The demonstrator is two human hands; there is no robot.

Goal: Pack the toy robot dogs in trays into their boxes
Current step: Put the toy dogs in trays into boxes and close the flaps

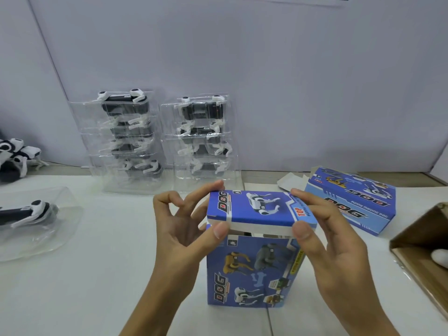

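Observation:
A blue "DOG" toy box [252, 270] stands upright on the white table in front of me. Its top flap [257, 209] lies nearly level over the opening, with a dark gap under its white front edge. My left hand [186, 229] pinches the flap's left end between thumb and index finger. My right hand [324, 229] pinches its right end the same way. What is inside the box is hidden. Two stacks of clear trays holding black-and-white robot dogs, a left stack [126, 137] and a right stack [203, 134], lean against the back wall.
A second blue box [351, 200] lies flat at the right with its end flap open. A brown cardboard carton [421, 253] sits at the far right edge. One dog in a clear tray [36, 219] lies at the left. Loose dogs [14, 156] pile at the far left.

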